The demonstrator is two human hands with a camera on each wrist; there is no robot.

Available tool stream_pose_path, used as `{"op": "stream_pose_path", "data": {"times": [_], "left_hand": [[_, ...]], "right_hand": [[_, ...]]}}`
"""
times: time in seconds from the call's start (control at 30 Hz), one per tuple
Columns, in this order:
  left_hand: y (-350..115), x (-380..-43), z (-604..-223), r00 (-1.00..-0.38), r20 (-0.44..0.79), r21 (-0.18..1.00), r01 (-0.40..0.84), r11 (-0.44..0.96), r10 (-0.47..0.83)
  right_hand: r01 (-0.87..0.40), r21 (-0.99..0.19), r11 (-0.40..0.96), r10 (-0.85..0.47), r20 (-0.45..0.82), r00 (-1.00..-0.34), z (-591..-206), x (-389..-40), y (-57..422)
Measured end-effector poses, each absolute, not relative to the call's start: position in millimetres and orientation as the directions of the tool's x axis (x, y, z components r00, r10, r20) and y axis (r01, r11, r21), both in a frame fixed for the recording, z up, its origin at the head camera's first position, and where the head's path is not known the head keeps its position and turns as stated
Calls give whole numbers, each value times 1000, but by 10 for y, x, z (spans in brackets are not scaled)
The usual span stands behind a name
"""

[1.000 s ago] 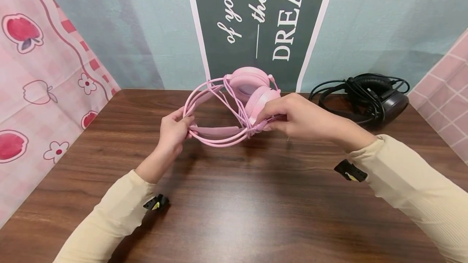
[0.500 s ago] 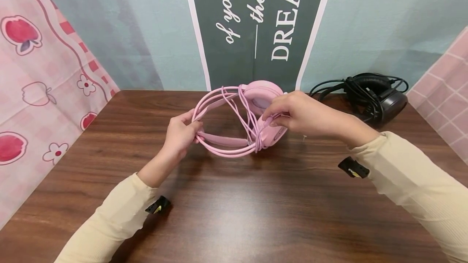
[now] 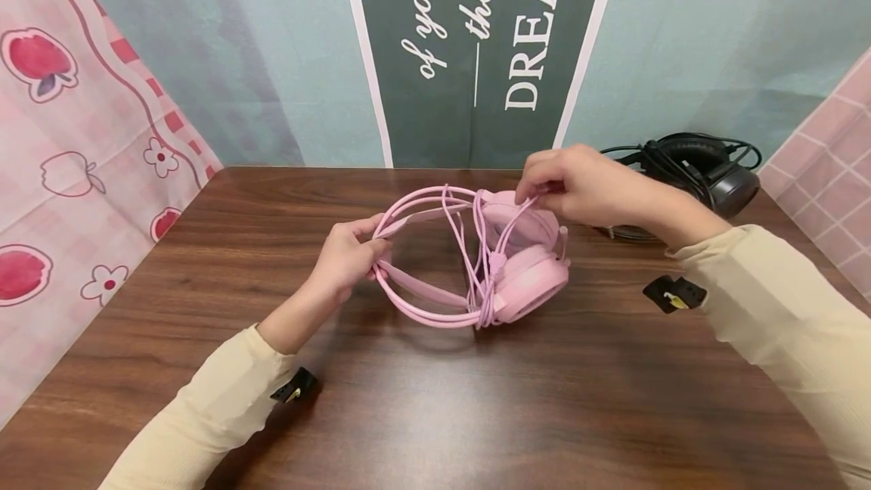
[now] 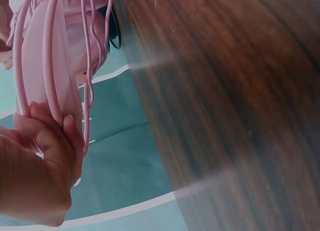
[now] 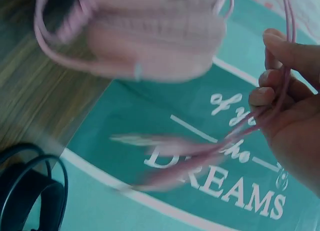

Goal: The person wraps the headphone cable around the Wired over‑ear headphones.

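Observation:
Pink headphones are held sideways over the wooden table, ear cups to the right. My left hand grips the top of their headband, fingers wrapped round the pink bands in the left wrist view. A thin pink cable is wound in several loops across the headphones near the cups. My right hand, above the farther cup, pinches a free stretch of it between thumb and fingers. In the right wrist view, blurred plug ends dangle from this hand.
Black headphones with a bundled black cable lie at the table's back right, partly behind my right forearm. A blue-green cloth with a lettered panel hangs behind the table. Pink patterned cloth stands at the left, pink tiles at the right.
The headphones have moved right and nearer to me, turning a little. My right hand has come away from the cable bundle, up and to the right, drawing a length of cable with it.

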State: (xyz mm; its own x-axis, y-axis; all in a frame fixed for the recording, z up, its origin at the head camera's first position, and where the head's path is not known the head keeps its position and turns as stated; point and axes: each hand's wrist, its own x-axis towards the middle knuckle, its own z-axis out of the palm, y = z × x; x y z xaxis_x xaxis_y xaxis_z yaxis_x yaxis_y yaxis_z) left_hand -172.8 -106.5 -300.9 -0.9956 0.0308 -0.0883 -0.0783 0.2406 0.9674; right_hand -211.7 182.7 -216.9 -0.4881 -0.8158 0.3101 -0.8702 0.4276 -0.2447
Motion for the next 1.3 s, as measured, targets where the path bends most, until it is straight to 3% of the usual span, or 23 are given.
{"op": "stream_pose_path", "data": {"times": [0.17, 0.33, 0.43, 0.83, 1.3], "left_hand": [[-1042, -1697, -3023, -993, -94, 963, -72, 258, 74], [-1001, -1682, -3044, -990, -92, 967, -62, 248, 111], [-977, -1669, -3054, -987, -96, 969, -63, 238, 129], [-908, -1632, -3153, -977, -101, 977, -62, 202, 190], [-890, -1597, -3182, -968, -151, 972, -108, 211, 202]], "right_hand": [[-821, -274, 502, -741, 353, -571, -2129, -2208, 1940], [-671, -409, 618, -637, 239, -732, -2159, -2275, 1991], [-615, -428, 663, -593, 202, -780, -2217, -2325, 2011], [-569, -380, 729, -573, 116, -811, -2524, -2475, 2037], [-543, -323, 775, -535, 123, -836, -2657, -2552, 2226]]}}
